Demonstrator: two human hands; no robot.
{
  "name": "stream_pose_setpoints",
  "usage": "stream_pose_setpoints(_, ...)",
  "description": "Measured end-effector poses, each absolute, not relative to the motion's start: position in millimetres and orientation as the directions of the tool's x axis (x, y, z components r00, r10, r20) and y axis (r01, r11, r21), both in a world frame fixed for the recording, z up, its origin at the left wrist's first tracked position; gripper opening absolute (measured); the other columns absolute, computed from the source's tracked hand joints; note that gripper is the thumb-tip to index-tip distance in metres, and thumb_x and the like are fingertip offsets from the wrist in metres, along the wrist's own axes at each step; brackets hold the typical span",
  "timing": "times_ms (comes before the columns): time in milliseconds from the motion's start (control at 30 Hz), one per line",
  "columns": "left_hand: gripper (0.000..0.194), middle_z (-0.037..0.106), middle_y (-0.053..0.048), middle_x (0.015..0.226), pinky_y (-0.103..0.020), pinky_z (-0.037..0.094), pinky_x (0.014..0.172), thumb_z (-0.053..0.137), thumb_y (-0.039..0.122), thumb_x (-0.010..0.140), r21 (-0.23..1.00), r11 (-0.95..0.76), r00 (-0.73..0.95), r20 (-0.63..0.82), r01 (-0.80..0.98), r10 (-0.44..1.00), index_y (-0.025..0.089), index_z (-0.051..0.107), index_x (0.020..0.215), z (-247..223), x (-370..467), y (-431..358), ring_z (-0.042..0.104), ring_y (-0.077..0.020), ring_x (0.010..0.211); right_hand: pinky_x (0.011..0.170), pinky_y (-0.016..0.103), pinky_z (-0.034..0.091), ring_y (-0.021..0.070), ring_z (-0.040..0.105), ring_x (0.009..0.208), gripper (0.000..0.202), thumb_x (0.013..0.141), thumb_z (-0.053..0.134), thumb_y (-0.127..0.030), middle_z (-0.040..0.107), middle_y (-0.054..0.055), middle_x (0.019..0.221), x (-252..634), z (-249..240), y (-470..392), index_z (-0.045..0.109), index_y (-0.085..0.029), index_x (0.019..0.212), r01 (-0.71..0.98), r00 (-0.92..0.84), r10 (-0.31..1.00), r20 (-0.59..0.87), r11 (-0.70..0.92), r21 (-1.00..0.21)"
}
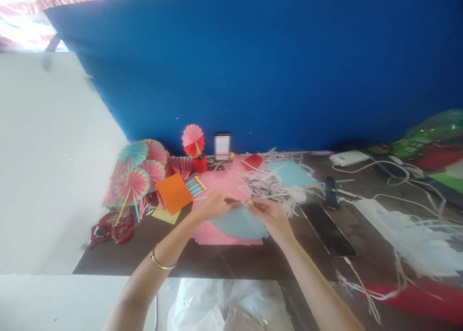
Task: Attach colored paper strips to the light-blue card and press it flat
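Observation:
A pale blue sheet of paper (238, 226) with a rounded lower edge hangs or lies over a pink sheet (227, 182) on the table. My left hand (220, 205) pinches at its top edge, fingers closed. Close beside it, my right hand (270, 215) is closed at the same edge, with a small yellow bit showing at its fingertips. Blur hides exactly how the fingers grip. White paper strips (265, 187) lie tangled just beyond my right hand.
Folded paper fans (132, 184) stand at the left, near orange paper (174, 194) and red-framed glasses (113, 227). A phone (328, 228), a power strip (401, 234) and white cables occupy the right. A blue panel (253, 70) rises behind the table.

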State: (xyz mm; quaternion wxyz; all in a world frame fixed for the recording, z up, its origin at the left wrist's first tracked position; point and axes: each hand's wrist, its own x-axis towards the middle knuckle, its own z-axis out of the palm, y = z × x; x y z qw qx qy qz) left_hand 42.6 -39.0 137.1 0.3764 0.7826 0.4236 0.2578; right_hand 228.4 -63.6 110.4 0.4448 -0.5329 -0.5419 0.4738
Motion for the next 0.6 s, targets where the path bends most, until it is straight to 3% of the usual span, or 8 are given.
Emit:
stream_pose_setpoints(333,0.022,0.072,-0.003,0.086,-0.022,0.046,0.069,0.053,0.024,0.08,0.846,-0.329,0.509,0.081,0.42,0.857,0.016,0.072,0.086,139,43,-41,0.063,-0.0155,0.075,0.057,0.028,0.051,0.0229,0.067,0.068,0.031,0.061,0.071,-0.046,0.071,0.006,0.071,223,112,-66,0.071,-0.017,0.073,0.147,0.001,0.999,-0.05,-0.05,-0.988)
stream_pose_setpoints(467,0.028,0.071,-0.004,0.089,-0.023,0.046,0.069,0.052,0.032,0.081,0.854,-0.291,0.508,0.038,0.43,0.861,0.015,0.071,0.091,139,35,-40,0.063,-0.0165,0.077,0.057,0.028,0.051,0.0232,0.066,0.067,0.034,0.059,0.072,-0.047,0.071,0.007,0.071,227,110,-65,0.07,-0.016,0.073,0.136,0.083,0.996,-0.045,-0.056,-0.989)
stream_pose_setpoints(600,0.035,0.071,-0.002,0.076,-0.021,0.044,0.059,0.054,0.044,0.077,0.84,-0.211,0.486,-0.071,0.5,0.871,0.015,0.073,0.086,136,22,-35,0.06,-0.0157,0.068,0.053,0.027,0.049,0.0207,0.065,0.061,0.035,0.057,0.074,-0.046,0.071,0.008,0.069,234,108,-62,0.069,-0.015,0.072,0.089,0.14,0.989,-0.056,-0.068,-0.994)
